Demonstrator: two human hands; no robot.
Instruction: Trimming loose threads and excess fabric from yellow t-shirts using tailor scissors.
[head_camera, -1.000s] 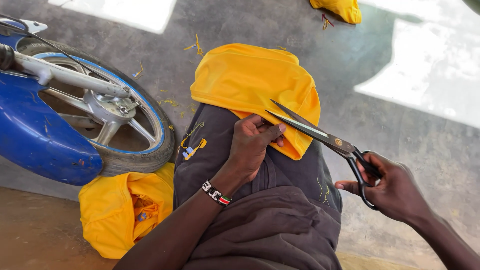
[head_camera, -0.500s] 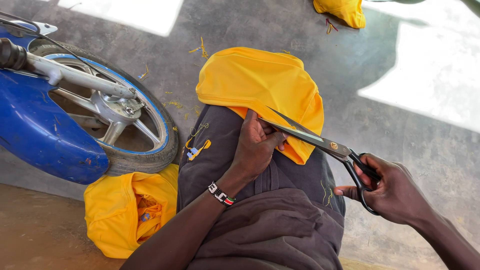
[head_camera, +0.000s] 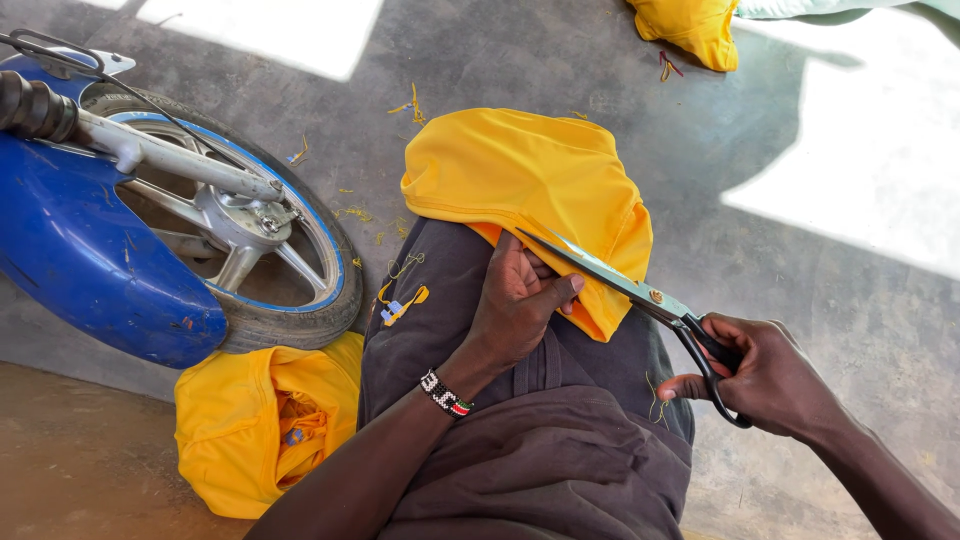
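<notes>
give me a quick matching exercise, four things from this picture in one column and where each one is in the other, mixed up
Things:
1. scissors
2. beaded bracelet
3. motorbike wheel
4. yellow cloth

Places:
A. on the left wrist
B. draped over the knee
C. in the right hand
D. on the floor at left

Pairs: 1-C, 2-A, 3-D, 4-B

A cloth (head_camera: 520, 185) lies draped over the person's knee (head_camera: 450, 290), with the left hand (head_camera: 520, 300) on its near edge and the scissors (head_camera: 640, 295) to the right; a motorcycle wheel (head_camera: 250, 240) stands left, a second cloth heap (head_camera: 260, 425) on the floor (head_camera: 800, 280) below it
</notes>
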